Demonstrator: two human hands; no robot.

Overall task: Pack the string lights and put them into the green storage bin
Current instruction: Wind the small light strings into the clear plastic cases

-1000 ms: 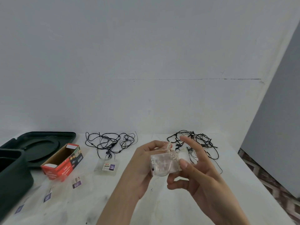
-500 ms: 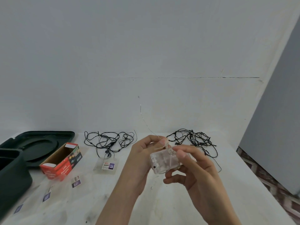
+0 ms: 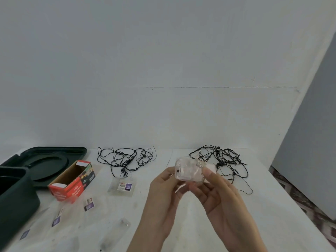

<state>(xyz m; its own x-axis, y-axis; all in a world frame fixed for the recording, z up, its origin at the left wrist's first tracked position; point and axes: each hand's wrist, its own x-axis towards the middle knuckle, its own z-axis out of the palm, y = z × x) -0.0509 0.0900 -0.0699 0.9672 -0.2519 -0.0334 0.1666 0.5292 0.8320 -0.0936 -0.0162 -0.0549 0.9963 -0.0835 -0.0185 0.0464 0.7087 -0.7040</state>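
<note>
**Hidden and unclear parts.** The green storage bin (image 3: 18,199) is cut off by the left edge of the view. Only its dark rounded wall and part of its rim are shown, and its inside cannot be seen. Its lid (image 3: 45,159) lies flat at the back left corner of the table (image 3: 272,206), partly hidden behind the bin and a red cardboard box (image 3: 72,184). Both forearms are cut off at the bottom edge. The clear plastic case (image 3: 189,170) is blurred, so what it contains cannot be made out. Several clear sleeves (image 3: 116,231) near the table's front edge are barely distinguishable from the white top.

**Materials and shapes.** The table is white and scuffed. The red box is oblong, with its end flap open toward the back. A labelled clear bag (image 3: 122,187) lies flat beside it. Thin black string lights lie loose along the back edge in a left tangle (image 3: 125,159) and a right tangle (image 3: 223,160). The case is translucent and blocky, with rounded corners.

**Fingers.** The case is held above the middle of the table, well apart from the bin. The left hand (image 3: 163,195) pinches its left side, with the thumb pressed against it. The right hand (image 3: 220,199) grips its right side, thumb on top and fingers (image 3: 198,190) curled beneath.
</note>
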